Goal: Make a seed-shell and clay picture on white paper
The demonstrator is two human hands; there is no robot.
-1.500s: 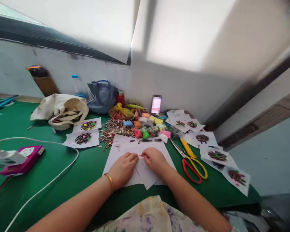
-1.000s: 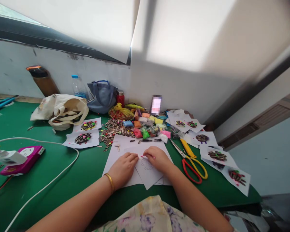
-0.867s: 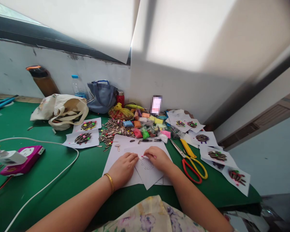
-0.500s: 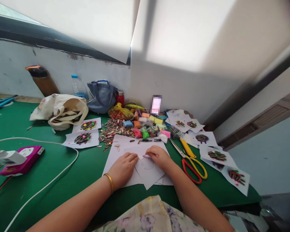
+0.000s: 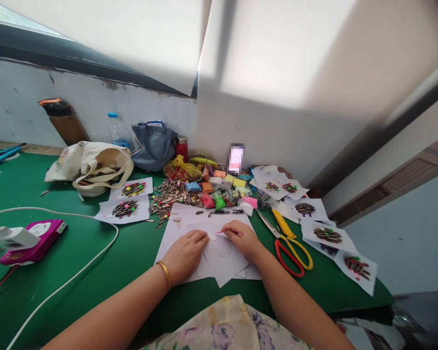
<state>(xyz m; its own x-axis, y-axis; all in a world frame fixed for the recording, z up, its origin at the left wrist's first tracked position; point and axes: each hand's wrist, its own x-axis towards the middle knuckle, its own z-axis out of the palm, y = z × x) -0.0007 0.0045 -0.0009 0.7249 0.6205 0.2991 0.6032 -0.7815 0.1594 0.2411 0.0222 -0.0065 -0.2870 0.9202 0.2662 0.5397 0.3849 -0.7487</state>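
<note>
Hands [image 5: 185, 255] on paper [image 5: 221, 270], scissors [image 5: 285, 240] by right edge, wide tabletop [image 5: 78, 243] leftward

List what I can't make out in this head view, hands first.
All in the head view:
1. Palm of the left hand: hidden by the hand's own back.
2. Thin pink stick in the right hand: partly behind fingers, too small to identify.
3. Grey line drawing: subject too faint and small.
4. Dark upright phone: screen blurred by pixelation.
5. Blue fabric bag: contents hidden by its side.
</note>
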